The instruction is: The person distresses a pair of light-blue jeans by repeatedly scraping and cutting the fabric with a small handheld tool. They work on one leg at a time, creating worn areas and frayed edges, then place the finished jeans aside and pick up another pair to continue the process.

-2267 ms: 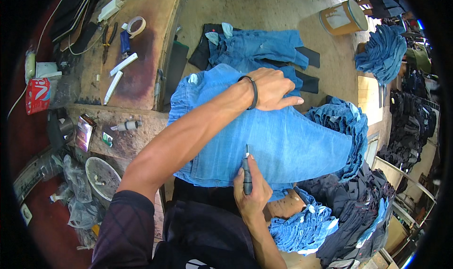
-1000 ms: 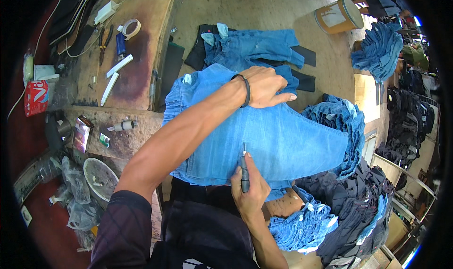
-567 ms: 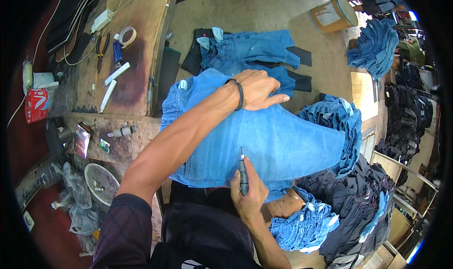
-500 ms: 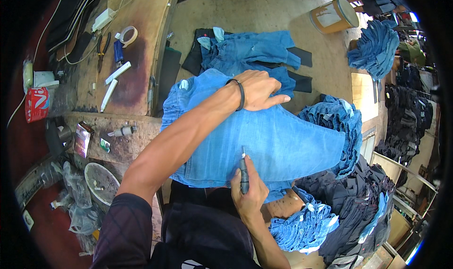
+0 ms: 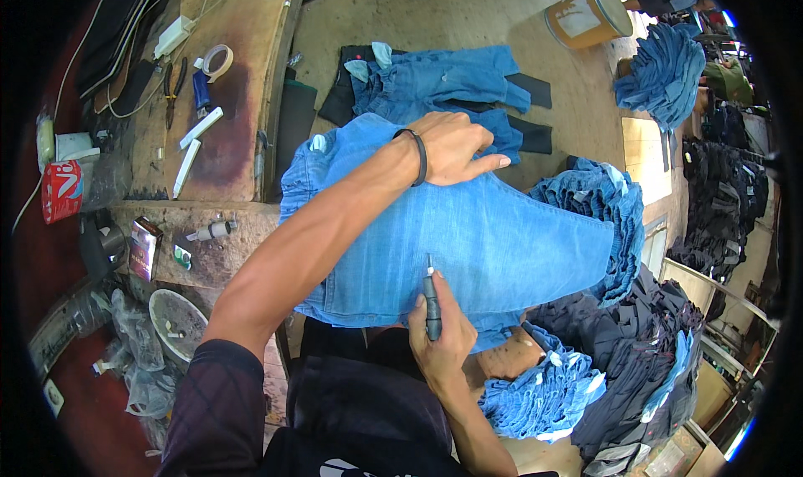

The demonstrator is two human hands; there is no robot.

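Note:
Light blue denim jeans (image 5: 510, 260) lie spread across in front of me, one leg pointing right. My left hand (image 5: 456, 148), with a dark band at its wrist, reaches over them to their far edge. Its fingers curl down onto the denim there, the thumb sticking out to the right; the fingertips are hidden. Closer to me, my right hand (image 5: 443, 336) grips a slim grey pen-shaped rotary tool (image 5: 432, 306) with a thin metal tip. That tip points away from me, over the middle of the jeans; I cannot tell whether it touches the cloth.
More blue jeans (image 5: 443, 80) lie beyond. Folded denim stacks (image 5: 544, 393) and dark trousers (image 5: 619, 352) are at the right, a cardboard drum (image 5: 588, 17) at far right. The wooden table (image 5: 238, 25) at left bears pliers (image 5: 174, 92), tape (image 5: 218, 62) and another grey tool (image 5: 214, 230).
The whole view has shifted slightly. Both hands keep nearly the same places on the jeans, the rotary tool still in the right one.

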